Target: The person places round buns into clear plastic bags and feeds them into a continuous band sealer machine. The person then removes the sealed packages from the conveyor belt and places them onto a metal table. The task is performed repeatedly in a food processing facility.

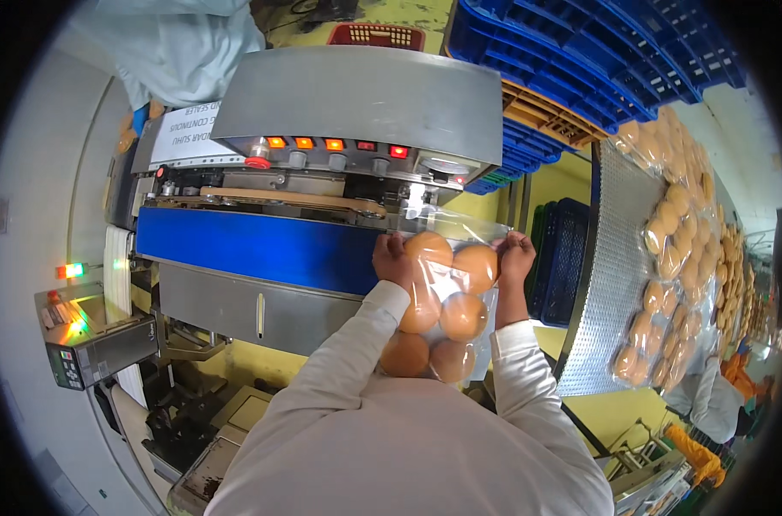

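A clear plastic bag of several round brown buns (463, 317) lies before me at the right end of a continuous band sealer (371, 97). My left hand (393, 258) pinches the bag's upper left corner, beside the end of the blue conveyor belt (255, 248). The upper right corner is held by my right hand (514, 251). Between both hands the bag's open end is stretched flat, close to the sealer's intake. Orange and red switches glow on the sealer's front, above several knobs and a red stop button (256, 162).
Bagged buns (668, 258) cover part of a textured metal table (613, 284) at right. Blue crates (578, 58) are stacked at upper right. A machine with a keypad (100, 342) stands at left. One person in pale clothing (191, 51) is beyond the sealer; others are at far right.
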### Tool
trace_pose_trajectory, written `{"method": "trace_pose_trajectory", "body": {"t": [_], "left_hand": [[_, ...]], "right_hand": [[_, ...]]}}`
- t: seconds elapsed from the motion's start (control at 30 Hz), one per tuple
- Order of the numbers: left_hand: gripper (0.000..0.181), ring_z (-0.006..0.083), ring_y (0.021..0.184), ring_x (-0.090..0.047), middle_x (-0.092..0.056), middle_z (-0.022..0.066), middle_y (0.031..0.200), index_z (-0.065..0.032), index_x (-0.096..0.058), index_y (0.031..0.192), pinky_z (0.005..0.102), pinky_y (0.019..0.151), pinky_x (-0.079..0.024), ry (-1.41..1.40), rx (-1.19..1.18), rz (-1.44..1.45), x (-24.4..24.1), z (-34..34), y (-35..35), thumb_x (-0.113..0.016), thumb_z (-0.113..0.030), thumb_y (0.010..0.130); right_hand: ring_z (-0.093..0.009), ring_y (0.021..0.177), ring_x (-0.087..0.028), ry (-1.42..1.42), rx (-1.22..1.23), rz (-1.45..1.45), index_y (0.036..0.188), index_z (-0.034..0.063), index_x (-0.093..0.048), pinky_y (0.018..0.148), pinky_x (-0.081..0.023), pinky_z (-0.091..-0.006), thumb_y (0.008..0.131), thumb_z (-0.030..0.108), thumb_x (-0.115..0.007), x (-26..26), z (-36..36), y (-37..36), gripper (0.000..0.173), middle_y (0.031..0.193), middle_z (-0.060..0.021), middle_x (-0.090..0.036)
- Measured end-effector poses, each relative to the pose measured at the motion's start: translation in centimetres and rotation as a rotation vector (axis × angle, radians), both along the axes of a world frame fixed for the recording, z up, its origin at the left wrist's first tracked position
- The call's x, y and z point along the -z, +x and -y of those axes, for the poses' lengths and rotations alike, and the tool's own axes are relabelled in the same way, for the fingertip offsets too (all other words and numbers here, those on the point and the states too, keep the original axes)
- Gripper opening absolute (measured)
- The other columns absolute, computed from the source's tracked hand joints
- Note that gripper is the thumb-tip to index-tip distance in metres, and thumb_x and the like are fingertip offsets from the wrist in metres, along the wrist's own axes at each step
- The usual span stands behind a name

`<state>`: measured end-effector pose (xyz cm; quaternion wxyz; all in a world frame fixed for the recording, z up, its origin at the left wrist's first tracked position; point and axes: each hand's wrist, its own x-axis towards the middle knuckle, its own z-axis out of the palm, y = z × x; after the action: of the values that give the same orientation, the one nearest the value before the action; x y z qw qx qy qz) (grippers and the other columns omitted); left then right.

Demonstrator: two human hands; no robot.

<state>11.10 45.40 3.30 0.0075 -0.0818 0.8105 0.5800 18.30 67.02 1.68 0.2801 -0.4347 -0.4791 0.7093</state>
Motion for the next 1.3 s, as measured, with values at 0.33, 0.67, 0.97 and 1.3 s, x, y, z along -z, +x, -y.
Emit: {"method": "trace_pose_trajectory", "body": {"t": [0.33, 0.67, 0.97, 1.3], "left_hand": [[0.022, 0.0257, 0.067, -0.058, -0.061, 0.0154, 0.073, 0.0019, -0.059, 0.081, 0.0361, 0.063, -0.045, -0.080, -0.060, -0.037, 1.7, 7.2, -4.6, -0.054, -0.018, 0.089], [0.025, 0.0178, 0.066, -0.057, -0.062, 0.0110, 0.072, 0.0009, -0.058, 0.080, 0.0314, 0.063, -0.046, 0.001, -0.095, -0.069, 3.2, 14.5, -8.3, -0.056, -0.021, 0.091], [0.045, 0.0278, 0.092, -0.057, -0.059, 0.0182, 0.101, 0.0040, -0.055, 0.107, 0.0364, 0.081, -0.045, -0.282, 0.097, -0.196, -2.1, 22.7, -0.4, -0.068, -0.030, 0.081], [0.050, 0.0207, 0.081, -0.061, -0.063, 0.0141, 0.093, 0.0019, -0.047, 0.106, 0.0329, 0.069, -0.049, 0.283, 0.373, 0.371, 2.3, 33.3, -4.8, -0.074, -0.028, 0.076]], "right_hand": [[-0.013, 0.044, -0.051, 0.039, -0.084, 0.052, 0.083, 0.0027, -0.052, 0.041, -0.039, -0.0249, 0.089, 0.007, -0.053, -0.7, 6.1, -4.6, 0.008, 0.063, -0.0101, -0.060], [-0.008, 0.043, -0.045, 0.038, -0.150, 0.037, 0.087, -0.0004, -0.055, 0.039, -0.034, -0.0229, 0.091, 0.007, -0.050, -2.4, 12.3, -8.3, 0.010, 0.058, -0.0032, -0.052], [-0.012, 0.089, -0.051, 0.108, -0.327, -0.040, 0.120, 0.0044, -0.047, 0.078, -0.045, -0.0240, 0.087, 0.004, -0.057, -2.8, 21.9, -2.6, 0.034, 0.101, -0.0041, -0.054], [-0.009, 0.068, -0.054, 0.367, -0.118, 0.212, 0.093, 0.0001, -0.057, 0.065, -0.045, -0.0226, 0.086, 0.006, -0.057, -3.1, 38.1, 4.0, 0.009, 0.076, -0.0030, -0.058]]}}
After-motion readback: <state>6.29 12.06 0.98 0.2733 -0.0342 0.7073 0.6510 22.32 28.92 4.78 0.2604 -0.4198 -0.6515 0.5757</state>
